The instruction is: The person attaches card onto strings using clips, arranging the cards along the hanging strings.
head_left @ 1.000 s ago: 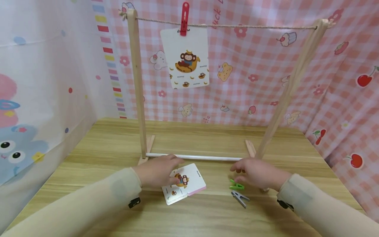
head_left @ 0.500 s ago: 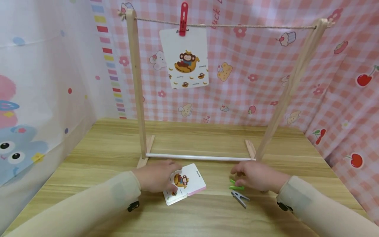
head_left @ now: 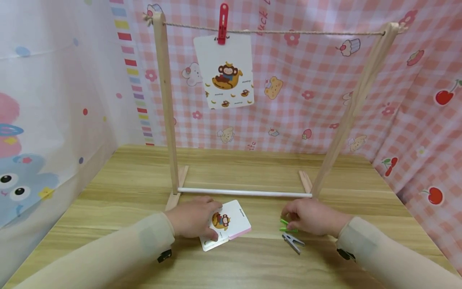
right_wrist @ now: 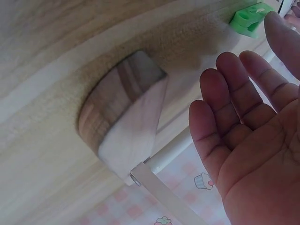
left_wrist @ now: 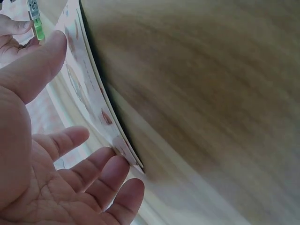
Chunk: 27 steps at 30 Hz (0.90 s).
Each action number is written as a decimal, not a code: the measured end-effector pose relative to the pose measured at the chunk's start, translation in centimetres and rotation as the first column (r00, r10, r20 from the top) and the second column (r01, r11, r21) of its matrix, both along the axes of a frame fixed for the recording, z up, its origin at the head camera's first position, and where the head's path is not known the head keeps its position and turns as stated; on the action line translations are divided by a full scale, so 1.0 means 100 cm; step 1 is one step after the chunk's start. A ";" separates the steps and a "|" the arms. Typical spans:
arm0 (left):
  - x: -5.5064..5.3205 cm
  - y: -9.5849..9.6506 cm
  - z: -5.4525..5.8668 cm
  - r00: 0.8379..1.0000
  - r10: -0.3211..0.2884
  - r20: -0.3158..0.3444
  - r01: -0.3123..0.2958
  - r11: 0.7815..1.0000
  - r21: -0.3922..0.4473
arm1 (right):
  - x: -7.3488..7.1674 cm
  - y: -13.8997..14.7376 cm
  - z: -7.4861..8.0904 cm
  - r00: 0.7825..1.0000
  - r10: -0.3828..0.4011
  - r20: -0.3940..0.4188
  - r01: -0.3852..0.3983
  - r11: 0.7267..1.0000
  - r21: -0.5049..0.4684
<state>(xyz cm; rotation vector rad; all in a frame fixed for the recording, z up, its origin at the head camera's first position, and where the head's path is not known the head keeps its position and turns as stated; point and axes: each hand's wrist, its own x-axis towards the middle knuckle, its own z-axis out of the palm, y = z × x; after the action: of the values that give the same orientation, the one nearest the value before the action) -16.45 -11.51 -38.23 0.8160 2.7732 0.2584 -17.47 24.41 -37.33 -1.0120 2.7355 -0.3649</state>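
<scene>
My left hand [head_left: 193, 216] lies over the left part of a small stack of white monkey cards [head_left: 234, 218], one with a pink edge. In the left wrist view, its thumb and loosely bent fingers are spread about the cards [left_wrist: 96, 89], fingertips right at the edge. Just above a green clothespin [head_left: 287, 230] on the table hovers my right hand [head_left: 314, 216], partly covering it. The right wrist view has the thumb tip beside the green clothespin [right_wrist: 251, 19], the other fingers relaxed. A grey clothespin [head_left: 293, 243] lies nearer to me.
Behind the hands stands a wooden frame [head_left: 167, 100] with a white crossbar [head_left: 245, 193] and a twine line [head_left: 306, 32] along its top. From the twine hangs a monkey card [head_left: 229, 52], held by a red clothespin [head_left: 223, 24]. Patterned cloths [head_left: 288, 112] surround the wooden table.
My left hand has come slightly lower and nearer over the cards, its thumb toward their near edge. My right hand has lowered a little toward the green clothespin. The cards and clothespins lie still.
</scene>
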 end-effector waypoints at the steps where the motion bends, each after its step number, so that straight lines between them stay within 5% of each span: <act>1: 0.000 0.000 -0.001 1.000 -0.001 -0.004 0.001 1.000 0.003 | 0.000 0.000 0.000 1.000 -0.006 0.005 0.006 1.000 0.002; 10: 0.002 0.004 -0.002 1.000 0.025 -0.011 -0.025 0.999 0.035 | -0.001 0.001 -0.004 0.998 -0.039 0.057 0.039 0.999 0.002; 21: -0.004 0.006 -0.002 0.983 0.134 0.125 -0.147 0.983 0.105 | 0.000 -0.002 -0.003 0.998 -0.034 0.054 0.034 0.999 0.012; 27: -0.005 0.005 -0.001 0.977 0.143 0.161 -0.164 0.978 0.126 | 0.000 -0.002 -0.005 0.999 -0.019 0.032 0.019 1.000 0.009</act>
<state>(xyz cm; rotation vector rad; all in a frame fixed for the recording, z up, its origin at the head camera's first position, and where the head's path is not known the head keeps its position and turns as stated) -16.95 -10.98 -38.37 0.5851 2.7000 0.5247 -17.50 24.18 -37.83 -0.9704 2.7176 -0.3686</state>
